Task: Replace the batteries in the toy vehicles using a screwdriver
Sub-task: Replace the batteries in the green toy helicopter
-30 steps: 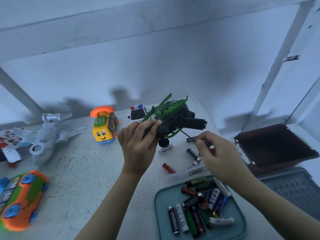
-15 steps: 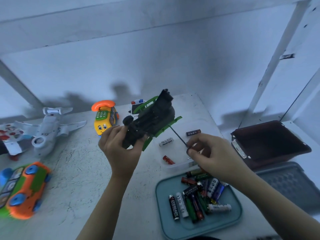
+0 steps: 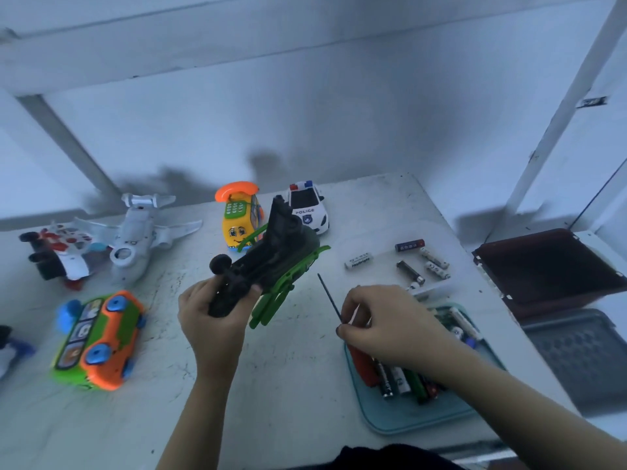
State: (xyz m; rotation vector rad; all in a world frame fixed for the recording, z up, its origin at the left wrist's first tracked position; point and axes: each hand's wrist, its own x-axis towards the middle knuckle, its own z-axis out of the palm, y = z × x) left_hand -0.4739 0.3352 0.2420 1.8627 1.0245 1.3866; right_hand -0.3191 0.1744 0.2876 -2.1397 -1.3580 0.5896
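Left hand [image 3: 210, 320] grips black-green toy [image 3: 268, 262]; right hand [image 3: 383, 320] pinches screwdriver [image 3: 330, 300].

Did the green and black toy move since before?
Yes. The green and black toy went left and nearer the person: it was right of the police car, now left of it.

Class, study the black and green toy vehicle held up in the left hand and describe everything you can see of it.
The toy vehicle looks like hard plastic: a dark, blocky body, bright green curved blades along its lower-right edge, a small black wheel at its upper left. It is held above the table, tilted from lower left to upper right. The left hand grips its lower end; the screwdriver tip stands clear of it.
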